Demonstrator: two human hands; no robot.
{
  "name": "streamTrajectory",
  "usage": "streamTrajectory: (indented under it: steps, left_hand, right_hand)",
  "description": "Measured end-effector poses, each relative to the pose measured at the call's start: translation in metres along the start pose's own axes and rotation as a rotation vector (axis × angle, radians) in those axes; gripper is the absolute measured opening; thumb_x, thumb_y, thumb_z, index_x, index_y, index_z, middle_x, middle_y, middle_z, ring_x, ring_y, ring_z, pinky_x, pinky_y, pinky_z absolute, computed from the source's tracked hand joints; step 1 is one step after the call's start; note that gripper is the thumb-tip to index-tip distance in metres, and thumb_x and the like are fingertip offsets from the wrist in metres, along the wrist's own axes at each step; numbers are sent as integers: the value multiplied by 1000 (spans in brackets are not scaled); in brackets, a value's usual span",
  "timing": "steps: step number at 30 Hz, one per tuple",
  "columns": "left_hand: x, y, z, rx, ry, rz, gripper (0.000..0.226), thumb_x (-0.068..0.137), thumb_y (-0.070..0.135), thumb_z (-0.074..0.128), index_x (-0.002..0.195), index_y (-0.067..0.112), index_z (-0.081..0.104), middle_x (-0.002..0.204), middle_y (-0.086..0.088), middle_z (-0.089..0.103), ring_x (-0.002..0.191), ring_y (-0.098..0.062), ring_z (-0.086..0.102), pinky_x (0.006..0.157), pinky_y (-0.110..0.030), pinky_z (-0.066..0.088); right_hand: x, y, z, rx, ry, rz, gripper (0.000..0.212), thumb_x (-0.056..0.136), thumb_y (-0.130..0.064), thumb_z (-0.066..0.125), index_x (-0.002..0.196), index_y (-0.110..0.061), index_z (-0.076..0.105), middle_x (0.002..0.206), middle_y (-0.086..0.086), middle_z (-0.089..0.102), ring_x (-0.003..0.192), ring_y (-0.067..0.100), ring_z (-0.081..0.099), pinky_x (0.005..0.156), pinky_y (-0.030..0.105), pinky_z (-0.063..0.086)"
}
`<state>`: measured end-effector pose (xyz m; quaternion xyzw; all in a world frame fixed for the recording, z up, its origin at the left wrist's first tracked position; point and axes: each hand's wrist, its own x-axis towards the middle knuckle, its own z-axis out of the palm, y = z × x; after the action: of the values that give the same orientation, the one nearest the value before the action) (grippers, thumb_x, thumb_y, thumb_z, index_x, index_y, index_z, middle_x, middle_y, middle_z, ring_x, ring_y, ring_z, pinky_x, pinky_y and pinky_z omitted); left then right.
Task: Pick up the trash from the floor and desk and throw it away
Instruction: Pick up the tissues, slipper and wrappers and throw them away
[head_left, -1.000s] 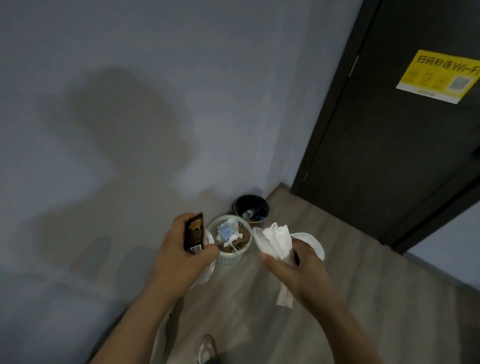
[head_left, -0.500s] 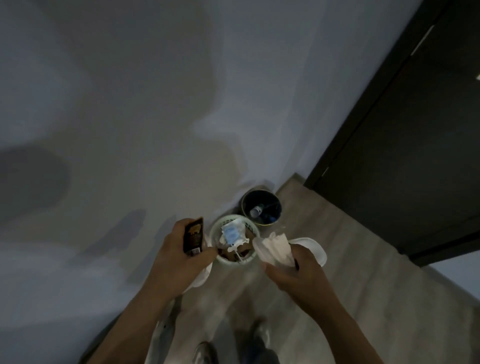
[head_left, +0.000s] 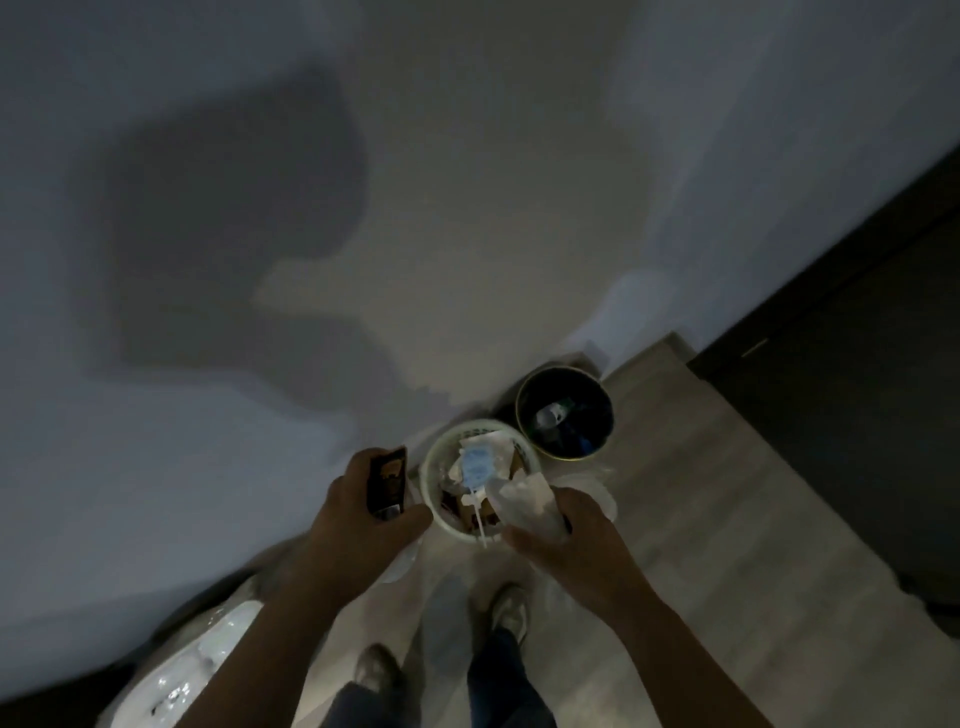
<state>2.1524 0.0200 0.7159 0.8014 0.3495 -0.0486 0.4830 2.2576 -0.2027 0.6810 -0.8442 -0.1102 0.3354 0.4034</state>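
Now the view is tipped further down than half a second ago, and the two bins are seen almost from above, larger in the frame. The left hand (head_left: 358, 519) is brought just beside the rim of the white basket bin (head_left: 429, 483), its fingers (head_left: 415, 517) curled round a dark snack wrapper (head_left: 387, 480) that is held upright. The right hand (head_left: 576, 545) is carried closer too, and the crumpled white tissue (head_left: 522, 499) pinched in it now overlaps the basket's near-right rim, where before it was held short of it. The basket is already partly filled with paper and packaging. A dark round bin (head_left: 587, 395) stands just behind it against the wall, on the wooden floor (head_left: 701, 493). Something pale is glimpsed under each hand, but what it is cannot be told.

Nothing is released yet. Since both pieces of trash are now held at the basket's mouth, the carrying is judged to be finished, and the drop is likely what remains for these two items.
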Motion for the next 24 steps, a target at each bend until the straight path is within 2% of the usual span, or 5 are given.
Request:
streamTrajectory:
  steps: [5, 8, 13, 19, 24]
  left_hand:
    - [49, -35, 41, 28, -11, -99, 53, 66, 40, 73, 104, 50, 38, 82, 19, 56, 68, 7, 55, 51, -8, 33]
    - [80, -68, 63, 58, -25, -144, 52, 65, 42, 74, 104, 48, 40, 81, 19, 57, 69, 4, 55, 53, -12, 36]
    - [123, -125, 102, 88, -82, -204, 62, 61, 52, 68, 115, 36, 44, 94, 13, 57, 83, -5, 57, 58, -20, 40]
    - [166, -190, 148, 189, -96, -220, 66, 67, 46, 73, 125, 31, 44, 105, 6, 58, 89, -11, 58, 69, -23, 44]
    - [199, -224, 174, 191, -77, -207, 58, 64, 49, 69, 115, 36, 44, 86, 21, 51, 75, 5, 49, 56, -13, 33]
  right_hand:
    - [74, 32, 8, 12, -135, -27, 55, 66, -67, 67, 110, -36, 58, 98, -13, 62, 89, 0, 61, 68, 18, 51]
    - [117, 57, 23, 15, -173, -63, 31, 73, -58, 68, 97, -42, 60, 85, -19, 63, 80, -6, 61, 58, 10, 44]
    - [180, 110, 60, 22, -193, -28, 33, 73, -55, 70, 102, -40, 62, 90, -16, 65, 83, -5, 62, 60, 11, 48]
    - [248, 175, 107, 50, -156, -6, 38, 72, -52, 72, 100, -28, 62, 90, -10, 62, 80, 1, 62, 61, 15, 50]
    - [286, 226, 155, -53, -176, 35, 60, 74, -64, 64, 119, -26, 57, 113, -2, 60, 106, 14, 57, 91, 40, 50]
